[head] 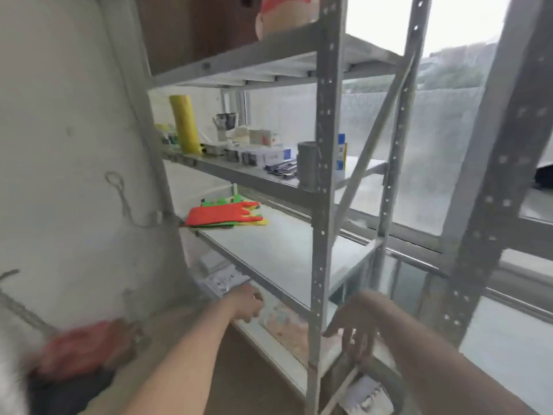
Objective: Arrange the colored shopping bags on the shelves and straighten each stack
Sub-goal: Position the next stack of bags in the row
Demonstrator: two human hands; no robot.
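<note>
A stack of flat shopping bags [226, 215], red on top with green and yellow edges showing, lies at the far left of the middle grey shelf [284, 247]. My left hand [247, 304] reaches under that shelf with its fingers loosely curled, holding nothing. My right hand [354, 324] hangs to the right of the front shelf post [321, 205], fingers relaxed and pointing down, empty. Both hands are well below and in front of the bag stack. The whole view is blurred.
The shelf above carries a yellow roll [184, 124], small boxes [263, 145] and a grey can [306, 166]. A lower shelf holds papers [224, 281] and a patterned sheet [282, 324]. A blurred red heap [80, 348] lies low at the left by the concrete wall. A window is behind.
</note>
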